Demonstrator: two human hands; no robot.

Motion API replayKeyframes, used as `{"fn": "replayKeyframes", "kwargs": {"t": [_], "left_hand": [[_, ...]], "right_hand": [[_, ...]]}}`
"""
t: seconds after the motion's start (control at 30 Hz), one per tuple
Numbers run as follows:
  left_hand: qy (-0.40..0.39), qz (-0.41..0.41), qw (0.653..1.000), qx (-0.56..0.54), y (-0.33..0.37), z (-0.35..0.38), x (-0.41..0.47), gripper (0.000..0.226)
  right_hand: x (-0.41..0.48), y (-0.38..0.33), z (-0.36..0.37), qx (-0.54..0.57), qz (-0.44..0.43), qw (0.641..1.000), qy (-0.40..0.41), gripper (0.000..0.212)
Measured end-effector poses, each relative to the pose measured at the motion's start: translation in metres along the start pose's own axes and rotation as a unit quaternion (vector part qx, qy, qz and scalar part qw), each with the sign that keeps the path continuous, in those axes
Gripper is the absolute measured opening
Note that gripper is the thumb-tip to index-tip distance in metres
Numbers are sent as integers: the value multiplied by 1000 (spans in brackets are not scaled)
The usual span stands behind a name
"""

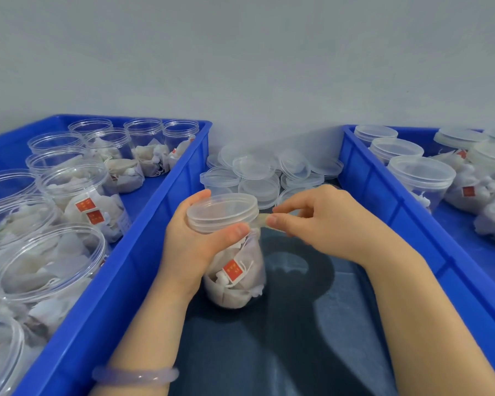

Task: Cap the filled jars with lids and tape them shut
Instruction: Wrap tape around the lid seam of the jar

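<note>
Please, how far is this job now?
Done: capped jars stand in the right bin; tape on them is not visible. In hand: the left hand grips a lidded jar, the right hand pinches a tape strip at its lid. Left: open filled jars in the left bin, loose lids between bins.

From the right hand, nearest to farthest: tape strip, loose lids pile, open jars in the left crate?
1. tape strip, pinched by the right hand.
2. loose lids pile, just behind.
3. open jars, far left in the left crate.
</note>
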State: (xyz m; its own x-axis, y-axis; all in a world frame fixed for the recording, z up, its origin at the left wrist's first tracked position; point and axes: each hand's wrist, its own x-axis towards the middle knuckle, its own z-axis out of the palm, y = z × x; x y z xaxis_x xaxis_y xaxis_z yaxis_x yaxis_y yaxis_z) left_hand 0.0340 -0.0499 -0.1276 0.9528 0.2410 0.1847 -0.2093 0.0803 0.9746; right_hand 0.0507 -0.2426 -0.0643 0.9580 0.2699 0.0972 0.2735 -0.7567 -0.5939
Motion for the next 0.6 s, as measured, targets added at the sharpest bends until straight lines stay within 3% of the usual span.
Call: {"fn": "replayKeyframes", "kwargs": {"t": [0.27, 0.43, 0.6], "left_hand": [[-68, -27, 996, -51, 0, -3, -1, 102], [-121, -68, 984, -111, 1, -4, -4, 119], [-115, -78, 981, -133, -1, 3, -6, 122]], "right_hand": [[6, 1, 8, 29, -4, 999, 41, 66], [8, 0, 13, 19, -20, 999, 26, 68], [6, 4, 5, 64, -1, 997, -42, 99]]}}
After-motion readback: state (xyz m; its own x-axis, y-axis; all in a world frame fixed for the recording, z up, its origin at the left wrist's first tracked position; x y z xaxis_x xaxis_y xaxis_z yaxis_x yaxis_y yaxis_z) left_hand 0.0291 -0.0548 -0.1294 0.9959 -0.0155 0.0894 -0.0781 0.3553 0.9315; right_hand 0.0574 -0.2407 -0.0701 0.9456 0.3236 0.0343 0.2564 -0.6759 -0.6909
